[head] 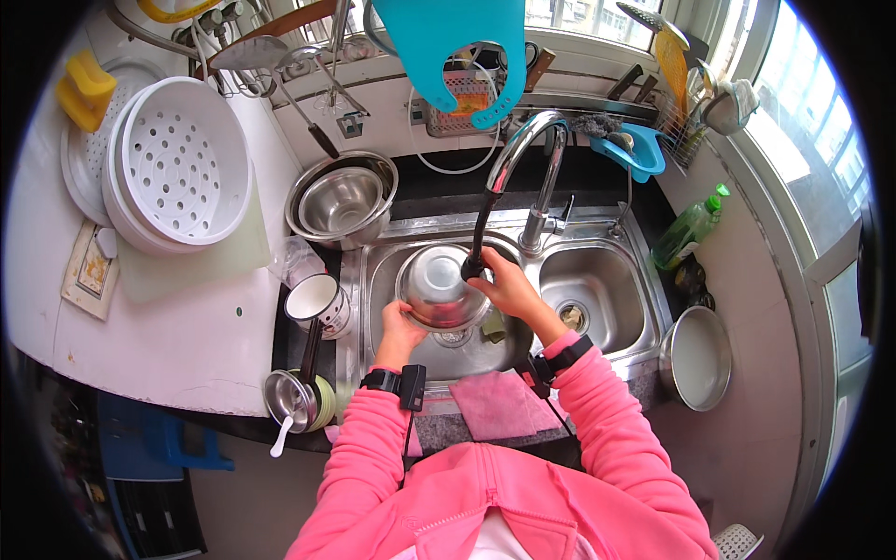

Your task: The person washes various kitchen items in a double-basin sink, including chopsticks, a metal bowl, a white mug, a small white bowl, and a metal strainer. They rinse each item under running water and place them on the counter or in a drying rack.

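Note:
My left hand grips the rim of a stainless steel bowl over the left sink basin. The bowl's round base appears to face up towards me. My right hand is closed around the black spray head at the end of the faucet hose, just beside the bowl. Above it, the chrome gooseneck faucet arches over the sink. Whether water is running cannot be made out. A greenish scrap lies in the basin, right of the bowl and near the drain.
Nested metal bowls and an enamel mug stand left of the sink. White perforated baskets sit farther left. A pink cloth lies on the front edge. At right are a green bottle and a metal basin.

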Demonstrator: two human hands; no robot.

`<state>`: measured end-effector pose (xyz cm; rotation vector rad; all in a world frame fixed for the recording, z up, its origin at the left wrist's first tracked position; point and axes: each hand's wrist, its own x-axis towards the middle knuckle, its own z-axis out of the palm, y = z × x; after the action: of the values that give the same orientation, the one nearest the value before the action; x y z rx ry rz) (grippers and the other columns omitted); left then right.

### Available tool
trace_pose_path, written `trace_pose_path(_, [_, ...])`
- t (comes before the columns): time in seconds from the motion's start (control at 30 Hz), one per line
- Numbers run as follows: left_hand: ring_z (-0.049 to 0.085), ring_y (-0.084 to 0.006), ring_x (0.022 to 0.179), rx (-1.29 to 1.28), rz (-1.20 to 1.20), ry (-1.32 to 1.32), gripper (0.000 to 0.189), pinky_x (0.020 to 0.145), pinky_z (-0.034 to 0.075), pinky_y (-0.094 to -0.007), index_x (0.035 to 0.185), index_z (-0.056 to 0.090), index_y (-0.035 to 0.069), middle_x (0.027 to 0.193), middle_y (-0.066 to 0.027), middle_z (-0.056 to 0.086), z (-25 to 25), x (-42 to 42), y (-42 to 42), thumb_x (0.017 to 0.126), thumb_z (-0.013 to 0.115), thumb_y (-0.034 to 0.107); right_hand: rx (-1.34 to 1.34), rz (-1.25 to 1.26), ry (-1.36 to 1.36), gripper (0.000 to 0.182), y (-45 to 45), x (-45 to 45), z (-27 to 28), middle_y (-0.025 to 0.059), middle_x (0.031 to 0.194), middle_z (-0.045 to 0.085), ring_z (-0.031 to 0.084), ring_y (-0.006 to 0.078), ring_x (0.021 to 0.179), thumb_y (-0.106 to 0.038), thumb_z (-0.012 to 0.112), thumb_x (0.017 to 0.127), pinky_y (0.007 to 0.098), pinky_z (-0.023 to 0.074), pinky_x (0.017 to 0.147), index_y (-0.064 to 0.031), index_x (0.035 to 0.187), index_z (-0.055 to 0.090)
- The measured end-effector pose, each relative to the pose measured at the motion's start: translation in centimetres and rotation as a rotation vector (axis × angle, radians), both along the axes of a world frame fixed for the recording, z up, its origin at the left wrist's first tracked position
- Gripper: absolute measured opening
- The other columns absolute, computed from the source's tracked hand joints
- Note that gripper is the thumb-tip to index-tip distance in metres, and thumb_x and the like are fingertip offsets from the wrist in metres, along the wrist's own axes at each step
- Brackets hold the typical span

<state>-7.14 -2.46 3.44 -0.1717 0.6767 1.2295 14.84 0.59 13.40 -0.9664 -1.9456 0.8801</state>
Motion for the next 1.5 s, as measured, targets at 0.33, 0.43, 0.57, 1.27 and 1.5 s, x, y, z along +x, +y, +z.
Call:
trace_pose_path(0.33, [0.061, -0.0293, 0.077, 0.013, 0.009, 0.064, 0.027, 0.070, 0.049, -0.0502, 0.084, 0.056, 0.008, 0.090, -0.0112, 0.061, -1.7, 1.2, -0.2, 0.085, 0.058, 0.035, -0.094, 0.026, 0.017, 0.037, 0.0, -1.3, 0.2, 0.0104, 0.104, 0.058, 0.057, 0.0183, 0.101, 0.000, 0.063, 0.079, 0.0308, 0.0428, 0.090, -0.0005, 0.112, 0.046])
trace_pose_path(0.43, [0.062, -0.0234, 0.069, 0.124, 0.011, 0.424, 0.026, 0.055, 0.048, -0.0359, 0.085, 0.054, 0.009, 0.083, -0.0091, 0.061, -1.5, 2.2, -0.5, 0.084, 0.061, 0.033, -0.023, 0.003, 0.146, 0.041, 0.2, -2.3, -0.4, 0.0162, 0.099, 0.061, 0.059, 0.0315, 0.096, -0.011, 0.067, 0.076, 0.0347, 0.0459, 0.081, -0.0022, 0.111, 0.048])
trace_pose_path(0.57, [0.058, -0.0143, 0.067, 0.266, -0.159, 0.799, 0.029, 0.058, 0.050, -0.0289, 0.095, 0.055, 0.005, 0.079, -0.0036, 0.058, -0.8, 4.4, -0.6, 0.080, 0.067, 0.026, -0.054, -0.062, 0.076, 0.043, 1.4, -3.3, -0.3, 0.0170, 0.100, 0.061, 0.059, 0.0334, 0.095, -0.012, 0.067, 0.076, 0.0360, 0.0464, 0.080, -0.0015, 0.112, 0.047])
trace_pose_path(1.27, [0.059, -0.0225, 0.088, 0.134, -0.097, 0.404, 0.032, 0.069, 0.052, -0.0362, 0.099, 0.056, 0.008, 0.089, -0.0048, 0.059, -4.8, 1.7, -0.2, 0.088, 0.053, 0.039, 0.019, -0.157, 0.057, 0.036, 1.6, -4.1, -0.2, 0.0163, 0.098, 0.059, 0.055, 0.0364, 0.093, -0.010, 0.066, 0.076, 0.0375, 0.0452, 0.076, -0.0028, 0.107, 0.049])
trace_pose_path(1.5, [0.057, -0.0376, 0.098, 0.119, 0.053, 0.053, 0.057, 0.088, 0.043, -0.0518, 0.127, 0.042, 0.009, 0.125, -0.0199, 0.049, -4.4, -2.0, -0.6, 0.089, 0.041, 0.052, -0.094, -0.098, 0.172, 0.037, 0.4, -4.4, 0.2, 0.0155, 0.095, 0.062, 0.062, 0.0266, 0.093, -0.007, 0.065, 0.077, 0.0326, 0.0476, 0.082, -0.0008, 0.108, 0.047])
